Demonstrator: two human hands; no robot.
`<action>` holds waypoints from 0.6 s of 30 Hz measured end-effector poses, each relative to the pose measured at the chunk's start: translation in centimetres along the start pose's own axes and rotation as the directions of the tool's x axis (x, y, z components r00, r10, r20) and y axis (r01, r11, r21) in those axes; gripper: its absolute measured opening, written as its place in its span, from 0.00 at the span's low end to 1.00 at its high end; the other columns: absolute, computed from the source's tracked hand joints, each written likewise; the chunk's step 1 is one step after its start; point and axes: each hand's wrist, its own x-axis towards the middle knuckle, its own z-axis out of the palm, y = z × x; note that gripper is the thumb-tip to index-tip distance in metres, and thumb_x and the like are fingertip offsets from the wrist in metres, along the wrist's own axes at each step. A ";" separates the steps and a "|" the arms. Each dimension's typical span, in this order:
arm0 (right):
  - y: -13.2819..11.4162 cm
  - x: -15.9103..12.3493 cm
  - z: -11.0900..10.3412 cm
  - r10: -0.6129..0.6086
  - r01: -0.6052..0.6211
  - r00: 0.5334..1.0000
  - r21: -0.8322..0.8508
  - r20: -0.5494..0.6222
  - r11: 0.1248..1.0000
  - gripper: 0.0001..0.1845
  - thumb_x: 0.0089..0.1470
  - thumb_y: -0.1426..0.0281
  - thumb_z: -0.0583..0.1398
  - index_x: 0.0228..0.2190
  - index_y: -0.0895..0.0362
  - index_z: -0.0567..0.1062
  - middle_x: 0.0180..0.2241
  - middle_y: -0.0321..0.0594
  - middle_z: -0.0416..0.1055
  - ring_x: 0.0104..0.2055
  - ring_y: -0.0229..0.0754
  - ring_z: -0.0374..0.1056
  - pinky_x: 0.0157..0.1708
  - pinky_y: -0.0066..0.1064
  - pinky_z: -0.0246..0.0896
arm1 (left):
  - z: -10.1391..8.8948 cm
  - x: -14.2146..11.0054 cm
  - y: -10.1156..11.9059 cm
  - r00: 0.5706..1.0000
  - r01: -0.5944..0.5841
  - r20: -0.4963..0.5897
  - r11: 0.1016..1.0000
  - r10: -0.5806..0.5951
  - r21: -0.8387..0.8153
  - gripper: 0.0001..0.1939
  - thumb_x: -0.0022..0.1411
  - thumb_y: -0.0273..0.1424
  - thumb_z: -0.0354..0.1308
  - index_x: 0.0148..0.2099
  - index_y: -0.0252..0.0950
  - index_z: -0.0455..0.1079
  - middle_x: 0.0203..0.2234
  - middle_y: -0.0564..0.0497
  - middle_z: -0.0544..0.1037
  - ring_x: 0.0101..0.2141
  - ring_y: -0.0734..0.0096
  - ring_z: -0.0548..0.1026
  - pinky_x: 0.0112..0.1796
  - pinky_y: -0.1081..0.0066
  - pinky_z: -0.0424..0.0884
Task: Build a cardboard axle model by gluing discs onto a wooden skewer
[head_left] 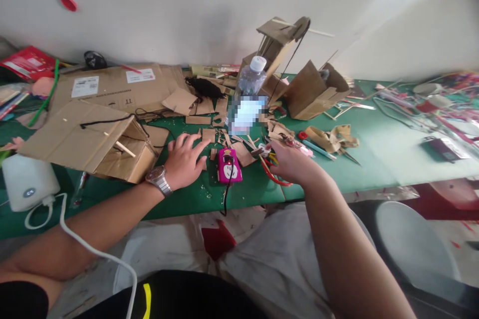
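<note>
My left hand (187, 162), with a metal watch on the wrist, rests on the green tabletop with its fingers spread, holding nothing. Its fingertips are close to small cardboard scraps (208, 135). My right hand (291, 163) is closed around pliers (275, 178) with red and yellow handles; their metal head points left and the grip is partly hidden. Between my hands lies a bright pink box (229, 165) with a small red light and a black cable plugged in. Behind it stands a clear plastic bottle (250, 82) with a white cap, beside a blurred-out bright patch.
A cardboard house-like box (90, 139) with a stick stands at left, before a flattened carton (116, 84). Cardboard builds, including an open box (316, 90), stand at the back. A white device (30, 182) has a cable crossing my left arm. Sticks and straws clutter the right.
</note>
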 end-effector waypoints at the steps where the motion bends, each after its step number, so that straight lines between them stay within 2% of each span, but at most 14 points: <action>1: 0.1 -0.1 -0.2 -0.008 0.008 1.000 0.011 -0.022 1.000 0.32 0.55 0.71 0.67 0.62 0.58 0.76 0.50 0.55 0.85 0.50 0.61 0.81 0.41 0.39 0.66 | 0.0 0.1 0.1 1.000 0.001 -0.008 1.000 -0.001 0.000 0.28 0.74 0.36 0.55 0.73 0.43 0.72 0.71 0.38 0.73 0.67 0.34 0.64 0.59 0.36 0.64; 4: 0.7 -0.5 -0.9 -0.013 0.019 0.995 0.050 -0.102 0.999 0.31 0.57 0.73 0.64 0.62 0.57 0.75 0.55 0.53 0.83 0.53 0.59 0.80 0.46 0.39 0.67 | 0.1 0.1 0.3 1.000 0.019 -0.016 1.000 -0.019 0.001 0.30 0.73 0.35 0.56 0.75 0.41 0.69 0.72 0.38 0.72 0.68 0.33 0.64 0.61 0.36 0.64; 8: 1.9 -1.0 -1.5 0.018 -0.004 0.983 0.078 -0.180 0.997 0.31 0.56 0.75 0.62 0.61 0.55 0.78 0.50 0.51 0.84 0.47 0.57 0.80 0.43 0.38 0.68 | -0.1 0.0 0.8 1.000 0.026 -0.010 1.000 -0.026 0.013 0.32 0.74 0.34 0.54 0.76 0.36 0.65 0.73 0.35 0.71 0.70 0.33 0.64 0.63 0.36 0.62; 11: 2.6 -1.5 -1.5 0.020 0.000 0.976 0.091 -0.216 0.996 0.28 0.55 0.75 0.64 0.58 0.54 0.81 0.48 0.51 0.84 0.47 0.58 0.80 0.44 0.39 0.69 | -0.4 0.2 1.3 0.999 0.023 -0.023 0.999 -0.022 0.036 0.31 0.75 0.33 0.52 0.76 0.34 0.64 0.72 0.33 0.72 0.69 0.34 0.65 0.62 0.37 0.62; 18: 4.0 -2.4 -1.0 0.016 0.029 0.954 0.143 -0.299 0.989 0.26 0.60 0.73 0.63 0.58 0.55 0.82 0.52 0.54 0.81 0.54 0.62 0.79 0.53 0.44 0.72 | 0.0 2.7 2.5 0.998 0.043 -0.037 0.997 -0.041 0.061 0.34 0.74 0.34 0.53 0.78 0.29 0.60 0.72 0.28 0.71 0.69 0.31 0.65 0.62 0.34 0.61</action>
